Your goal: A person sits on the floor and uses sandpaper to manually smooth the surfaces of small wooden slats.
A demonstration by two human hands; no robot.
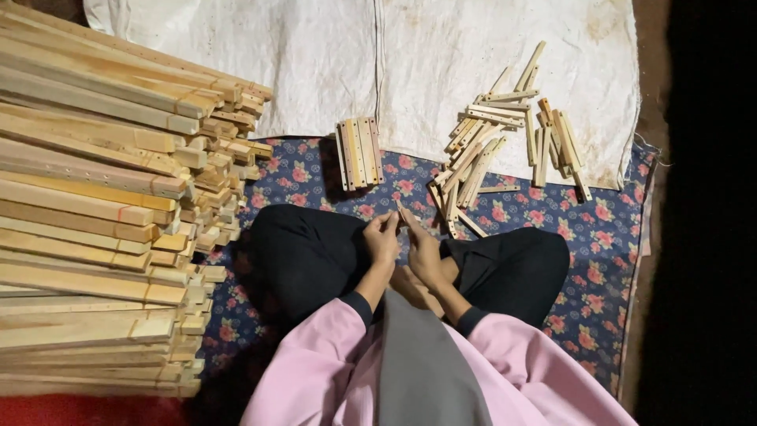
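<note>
I sit cross-legged on a flowered blue mat (315,170). My left hand (382,235) and my right hand (422,248) are together over my lap, and both pinch one short pale wooden stick (404,215) between the fingertips. A neat row of short wooden sticks (359,152) lies side by side just beyond my knees. To the right of it a loose heap of similar short sticks (505,134) is scattered across the mat and the cloth.
A tall stack of long wooden slats (95,205) fills the left side, its cut ends facing my left knee. A white cloth (441,55) covers the ground at the back. The far right is dark.
</note>
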